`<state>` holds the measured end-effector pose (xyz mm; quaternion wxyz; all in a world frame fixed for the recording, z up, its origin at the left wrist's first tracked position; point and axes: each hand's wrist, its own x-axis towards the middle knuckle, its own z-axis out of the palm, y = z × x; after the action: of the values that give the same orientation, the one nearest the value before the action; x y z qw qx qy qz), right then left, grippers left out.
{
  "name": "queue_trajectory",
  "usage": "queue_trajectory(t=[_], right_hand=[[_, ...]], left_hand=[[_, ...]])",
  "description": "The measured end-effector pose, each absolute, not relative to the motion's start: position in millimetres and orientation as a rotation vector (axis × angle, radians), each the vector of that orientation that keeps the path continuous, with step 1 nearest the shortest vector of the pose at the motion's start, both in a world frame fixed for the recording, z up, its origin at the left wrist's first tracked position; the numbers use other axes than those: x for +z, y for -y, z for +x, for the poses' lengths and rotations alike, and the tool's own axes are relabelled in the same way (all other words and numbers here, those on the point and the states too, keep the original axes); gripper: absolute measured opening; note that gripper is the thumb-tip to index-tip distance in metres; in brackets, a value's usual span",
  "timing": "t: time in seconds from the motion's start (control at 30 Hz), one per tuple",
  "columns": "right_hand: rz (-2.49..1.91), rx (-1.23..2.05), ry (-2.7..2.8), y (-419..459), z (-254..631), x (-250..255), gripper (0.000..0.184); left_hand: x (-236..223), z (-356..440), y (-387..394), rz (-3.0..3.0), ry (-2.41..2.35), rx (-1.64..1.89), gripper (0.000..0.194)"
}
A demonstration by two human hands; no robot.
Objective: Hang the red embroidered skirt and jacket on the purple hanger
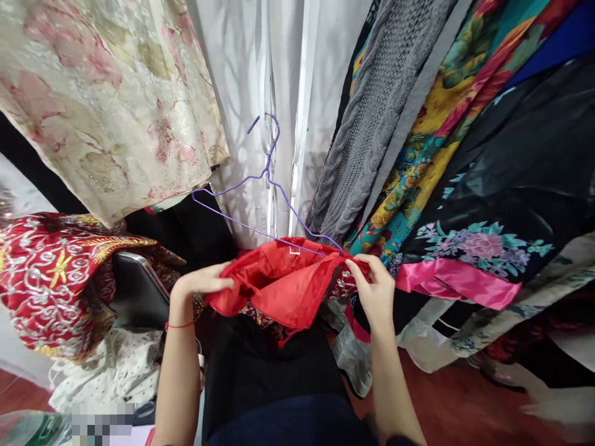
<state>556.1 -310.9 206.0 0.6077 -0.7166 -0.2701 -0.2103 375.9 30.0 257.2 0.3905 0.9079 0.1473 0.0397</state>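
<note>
A red garment [297,291] with a bright lining and patterned outer cloth is stretched between my two hands above my lap. My left hand [204,282] is closed on its left edge, the thumb pointing inward. Pinching its right upper edge is my right hand [369,279]. A purple wire hanger [267,173] stands behind the garment, hook upward. The hanger's right shoulder reaches the garment near my right hand, while its left shoulder lies outside the cloth. Part of the hanger's lower bar is hidden by the garment.
Cream floral cloth [116,111] hangs at upper left. Red embroidered cloth [51,285] drapes over a black chair back [139,288]. To the right hang a grey knit [385,105] and a black flowered garment [502,186] with a pink band [458,282]. White curtains [237,62] hang behind.
</note>
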Motion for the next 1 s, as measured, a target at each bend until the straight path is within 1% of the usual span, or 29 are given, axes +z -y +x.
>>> queue_trajectory(t=[0.07,0.1,0.13,0.2,0.23,0.27,0.3,0.37,0.43,0.53,0.6,0.67,0.73,0.8,0.83,0.9,0.97,1.0], right_hand=[[-1.655,-0.533,0.638,318.2,539.7,203.9,0.014],[-1.645,-0.551,0.651,321.1,532.1,203.0,0.013],[-1.634,-0.562,0.664,323.2,525.1,202.7,0.012],[-1.619,-0.565,0.7,325.7,512.7,203.9,0.01],[-1.616,-0.554,0.731,326.4,507.1,205.6,0.008],[-1.616,-0.536,0.774,327.0,501.6,208.0,0.007],[-1.619,-0.508,0.828,327.7,496.4,210.8,0.006],[-1.627,-0.42,0.974,329.8,487.0,216.6,0.005],[-1.629,-0.331,1.103,332.2,479.7,221.0,0.005],[-1.616,-0.307,1.094,332.9,474.3,221.3,0.007],[-1.595,-0.329,1.006,330.2,474.1,218.0,0.009],[-1.58,-0.32,0.967,326.5,475.7,214.0,0.01],[-1.576,-0.3,0.959,323.6,477.9,211.0,0.01],[-1.569,-0.283,0.936,322.2,479.1,209.5,0.011],[-1.562,-0.274,0.922,321.6,478.5,209.1,0.012],[-1.549,-0.249,0.902,319.3,473.1,209.1,0.014],[-1.533,-0.22,0.904,314.8,461.5,209.8,0.015],[-1.524,-0.203,0.925,312.1,453.8,210.5,0.015]], left_hand=[[261.2,366.4,-3.6,2.367,-0.279,-0.093,0.058],[262.4,363.5,12.6,2.416,-0.294,-0.082,0.067],[263.2,361.7,31.2,2.479,-0.335,-0.006,0.075],[262.8,360.9,74.8,2.581,-0.377,0.273,0.086],[261.2,361.4,99.0,2.574,-0.323,0.428,0.081],[258.5,362.2,123.4,2.528,-0.221,0.52,0.069],[254.6,363.3,146.7,2.479,-0.137,0.569,0.064],[243.7,367.2,184.5,2.535,-0.058,0.641,0.08],[231.7,374.6,203.6,2.654,-0.161,0.684,0.085],[222.2,388.5,196.5,2.792,-0.518,0.621,0.075],[225.0,393.9,178.4,2.817,-0.696,0.392,0.067],[232.2,392.8,158.8,2.787,-0.777,0.064,0.06],[238.5,386.2,140.9,2.735,-0.849,-0.225,0.062],[240.3,377.2,124.3,2.702,-0.91,-0.389,0.071],[239.5,372.9,116.4,2.698,-0.917,-0.416,0.072],[236.8,365.7,102.2,2.703,-0.86,-0.373,0.063],[236.6,360.5,91.4,2.712,-0.779,-0.215,0.052],[238.7,358.4,87.7,2.707,-0.753,-0.103,0.052]])
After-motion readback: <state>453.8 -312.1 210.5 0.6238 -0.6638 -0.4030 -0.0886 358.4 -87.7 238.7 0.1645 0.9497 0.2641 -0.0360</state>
